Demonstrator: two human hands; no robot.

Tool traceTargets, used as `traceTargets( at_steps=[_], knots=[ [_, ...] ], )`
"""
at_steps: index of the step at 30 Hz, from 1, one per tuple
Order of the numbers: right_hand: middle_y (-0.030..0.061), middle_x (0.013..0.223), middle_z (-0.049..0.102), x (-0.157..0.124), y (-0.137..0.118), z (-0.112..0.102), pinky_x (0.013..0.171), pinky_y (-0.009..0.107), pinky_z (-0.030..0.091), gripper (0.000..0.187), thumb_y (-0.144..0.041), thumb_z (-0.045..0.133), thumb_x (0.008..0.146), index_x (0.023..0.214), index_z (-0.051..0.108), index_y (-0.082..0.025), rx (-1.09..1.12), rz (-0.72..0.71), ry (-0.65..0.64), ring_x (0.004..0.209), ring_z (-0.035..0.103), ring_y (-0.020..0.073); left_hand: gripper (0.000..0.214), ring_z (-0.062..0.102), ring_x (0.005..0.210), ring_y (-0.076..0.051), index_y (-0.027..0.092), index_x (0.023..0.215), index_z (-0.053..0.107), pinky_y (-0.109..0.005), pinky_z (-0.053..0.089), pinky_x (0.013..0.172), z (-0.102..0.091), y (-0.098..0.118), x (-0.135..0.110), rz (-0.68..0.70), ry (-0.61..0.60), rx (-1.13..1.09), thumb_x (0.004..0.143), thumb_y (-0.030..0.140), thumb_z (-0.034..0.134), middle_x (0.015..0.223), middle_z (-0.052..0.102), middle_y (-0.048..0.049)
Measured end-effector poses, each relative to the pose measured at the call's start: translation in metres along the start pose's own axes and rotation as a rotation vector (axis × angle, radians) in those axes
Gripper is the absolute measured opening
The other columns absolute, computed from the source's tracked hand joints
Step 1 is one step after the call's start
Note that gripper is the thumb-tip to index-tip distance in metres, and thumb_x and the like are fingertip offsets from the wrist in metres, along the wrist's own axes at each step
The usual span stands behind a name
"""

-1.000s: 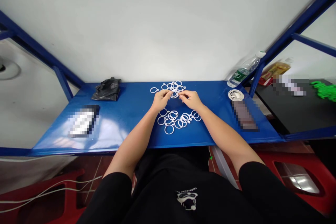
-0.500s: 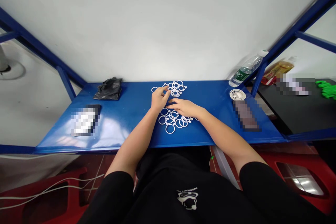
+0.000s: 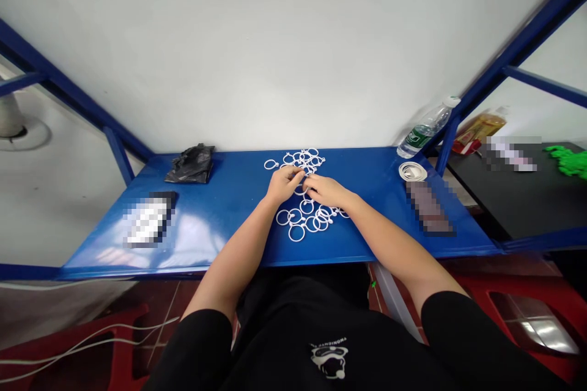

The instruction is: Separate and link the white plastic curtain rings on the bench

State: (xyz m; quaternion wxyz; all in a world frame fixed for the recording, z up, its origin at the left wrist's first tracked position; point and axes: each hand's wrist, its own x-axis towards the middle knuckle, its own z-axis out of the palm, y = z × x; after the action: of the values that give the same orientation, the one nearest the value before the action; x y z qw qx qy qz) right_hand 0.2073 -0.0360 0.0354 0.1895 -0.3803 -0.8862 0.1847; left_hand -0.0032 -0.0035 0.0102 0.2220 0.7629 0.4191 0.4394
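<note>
My left hand and right hand meet at mid-table, fingers curled nearly closed over one white ring, though I cannot tell whether either truly grips it. The far heap lies at 12 o'clock of my hands and the near heap at 6 o'clock. These are thin white hoops, which I judge featherlight, springy and slick, best pinched across the rim.

Rings centre — bag left, bottle right
</note>
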Motion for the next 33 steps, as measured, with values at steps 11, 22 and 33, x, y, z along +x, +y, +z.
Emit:
traceTargets(
  at_steps=[11,22,33],
  knots=[
    [-0.0037,0.076,0.069,0.002,0.015,0.005,0.066,0.025,0.041,0.023,-0.011,0.056,0.081,0.095,0.073,-0.020,0.340,0.123,0.161,0.064,0.056,0.0121,0.034,0.068,0.081,-0.017,0.019,0.093,0.078,-0.029,0.048,0.075,-0.005,0.009,0.000,-0.001,-0.266,0.010,0.102,0.038,0.051,0.089,0.077,-0.0030],
    [-0.0030,0.078,0.071,0.007,0.022,0.013,0.065,0.027,0.053,0.028,-0.025,0.066,0.083,0.111,0.063,-0.021,0.716,0.264,0.230,0.064,0.067,0.0142,0.017,0.067,0.074,-0.015,0.022,0.095,0.080,-0.028,0.051,0.071,-0.001,0.003,-0.001,0.083,-0.098,0.100,0.091,0.020,0.063,0.085,0.074,-0.0023],
    [-0.0004,0.081,0.075,0.008,0.016,0.012,0.065,0.024,0.047,0.011,-0.025,0.067,0.083,0.089,0.075,-0.018,0.440,0.306,0.193,0.070,0.064,0.0134,0.019,0.065,0.074,-0.015,0.021,0.102,0.079,-0.029,0.051,0.073,0.001,0.001,-0.001,0.081,0.022,0.119,0.094,0.019,0.062,0.085,0.072,-0.0026]
  ],
)
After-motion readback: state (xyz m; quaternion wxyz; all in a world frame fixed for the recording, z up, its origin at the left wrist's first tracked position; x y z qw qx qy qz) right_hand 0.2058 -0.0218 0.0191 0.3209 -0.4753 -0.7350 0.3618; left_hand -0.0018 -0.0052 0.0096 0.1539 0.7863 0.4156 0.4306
